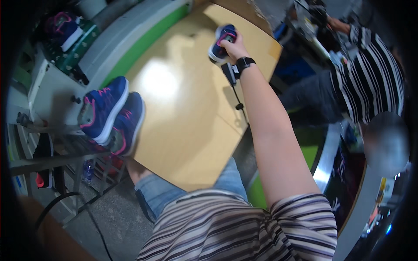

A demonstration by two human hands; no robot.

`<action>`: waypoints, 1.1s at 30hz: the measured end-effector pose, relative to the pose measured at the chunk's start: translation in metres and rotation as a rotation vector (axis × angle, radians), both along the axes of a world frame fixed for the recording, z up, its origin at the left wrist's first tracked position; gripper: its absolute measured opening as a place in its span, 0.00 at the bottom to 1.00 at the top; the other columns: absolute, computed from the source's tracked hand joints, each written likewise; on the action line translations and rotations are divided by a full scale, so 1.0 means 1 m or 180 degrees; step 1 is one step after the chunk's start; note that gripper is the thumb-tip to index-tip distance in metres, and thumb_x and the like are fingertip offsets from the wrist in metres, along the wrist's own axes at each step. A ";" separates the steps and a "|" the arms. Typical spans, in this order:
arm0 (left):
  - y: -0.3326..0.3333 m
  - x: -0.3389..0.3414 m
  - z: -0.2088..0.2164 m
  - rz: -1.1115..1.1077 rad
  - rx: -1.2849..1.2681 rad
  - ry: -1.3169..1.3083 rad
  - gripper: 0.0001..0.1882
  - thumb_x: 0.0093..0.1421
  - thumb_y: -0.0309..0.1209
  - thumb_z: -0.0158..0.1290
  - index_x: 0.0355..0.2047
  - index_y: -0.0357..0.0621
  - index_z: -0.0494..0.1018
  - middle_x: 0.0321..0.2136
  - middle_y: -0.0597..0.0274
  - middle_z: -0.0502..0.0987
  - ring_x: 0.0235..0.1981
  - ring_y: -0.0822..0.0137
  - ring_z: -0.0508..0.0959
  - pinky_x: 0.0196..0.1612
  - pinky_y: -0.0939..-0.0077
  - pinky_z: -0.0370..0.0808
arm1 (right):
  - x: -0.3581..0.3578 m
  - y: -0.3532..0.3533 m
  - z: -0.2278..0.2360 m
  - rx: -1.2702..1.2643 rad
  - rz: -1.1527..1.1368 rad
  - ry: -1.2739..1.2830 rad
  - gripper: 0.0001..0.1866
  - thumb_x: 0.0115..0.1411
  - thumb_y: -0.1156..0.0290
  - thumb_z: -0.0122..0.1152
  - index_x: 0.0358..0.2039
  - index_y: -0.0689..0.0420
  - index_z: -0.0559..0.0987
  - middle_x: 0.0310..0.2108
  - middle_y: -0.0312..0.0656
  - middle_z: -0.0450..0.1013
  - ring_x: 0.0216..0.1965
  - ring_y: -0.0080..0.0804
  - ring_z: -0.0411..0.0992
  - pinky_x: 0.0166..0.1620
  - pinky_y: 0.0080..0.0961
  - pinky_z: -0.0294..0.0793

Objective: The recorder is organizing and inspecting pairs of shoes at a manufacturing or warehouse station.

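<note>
At the far end of the light wooden tabletop [187, 126], my right hand [236, 47] is closed around a navy sneaker [216, 52] with a pink-trimmed opening and a white sole. That arm is stretched out, with a black strap and a small cabled device on the wrist. Two larger navy sneakers with pink laces lie against each other by the tabletop's left edge: an upper sneaker [106, 102] and a lower sneaker [132, 119]. My left hand is out of sight; a blurred, dark forearm shape shows at the lower left.
Another dark sneaker [65, 28] rests on a green machine [82, 50] at the far left. A metal rack [78, 152] holding shoes stands beside my left leg. Across the table on the right, a person in a striped shirt [370, 74] works. A black cable [93, 222] hangs at lower left.
</note>
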State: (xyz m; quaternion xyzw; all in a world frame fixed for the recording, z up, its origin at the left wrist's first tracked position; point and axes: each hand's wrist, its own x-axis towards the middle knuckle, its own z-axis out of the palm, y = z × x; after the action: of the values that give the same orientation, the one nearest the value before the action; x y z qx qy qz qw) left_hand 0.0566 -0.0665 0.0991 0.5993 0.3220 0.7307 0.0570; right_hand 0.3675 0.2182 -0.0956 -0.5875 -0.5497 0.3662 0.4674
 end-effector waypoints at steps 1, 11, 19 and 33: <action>0.000 0.020 -0.003 -0.0036 -0.0089 -0.0065 0.28 0.67 0.32 0.48 0.66 0.37 0.58 0.56 0.47 0.71 0.60 0.60 0.70 0.64 0.70 0.63 | -0.002 -0.021 0.004 -0.0136 0.0379 0.0455 0.51 0.42 0.72 0.70 0.67 0.56 0.54 0.53 0.50 0.68 0.53 0.43 0.70 0.55 0.35 0.74; -0.042 0.154 0.015 -0.0877 0.0051 -0.0709 0.28 0.67 0.34 0.47 0.65 0.37 0.59 0.56 0.49 0.71 0.61 0.59 0.69 0.65 0.67 0.63 | -0.034 -0.288 0.049 -0.0323 0.1789 -0.1582 0.41 0.48 0.68 0.65 0.64 0.40 0.62 0.50 0.64 0.65 0.49 0.64 0.71 0.52 0.47 0.74; -0.061 0.168 0.035 -0.1263 0.0714 -0.1375 0.28 0.67 0.36 0.46 0.64 0.37 0.60 0.56 0.51 0.71 0.62 0.59 0.68 0.65 0.64 0.62 | -0.059 -0.342 0.031 0.0179 0.1273 -0.2328 0.38 0.51 0.69 0.56 0.65 0.43 0.61 0.46 0.57 0.67 0.45 0.58 0.71 0.47 0.48 0.72; -0.066 0.129 0.060 -0.0565 0.0642 -0.1502 0.28 0.67 0.39 0.45 0.63 0.38 0.61 0.57 0.54 0.71 0.63 0.58 0.66 0.66 0.60 0.61 | -0.064 -0.332 -0.010 0.0632 0.1815 -0.0613 0.45 0.53 0.76 0.59 0.70 0.58 0.51 0.65 0.60 0.56 0.58 0.52 0.67 0.62 0.37 0.68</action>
State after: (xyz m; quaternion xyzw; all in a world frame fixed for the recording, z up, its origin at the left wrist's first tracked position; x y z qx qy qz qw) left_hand 0.1857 -0.1325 0.1596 0.4409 0.1716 0.8707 0.1343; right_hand 0.3038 -0.1140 -0.1052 -0.3932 -0.7671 0.3697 0.3467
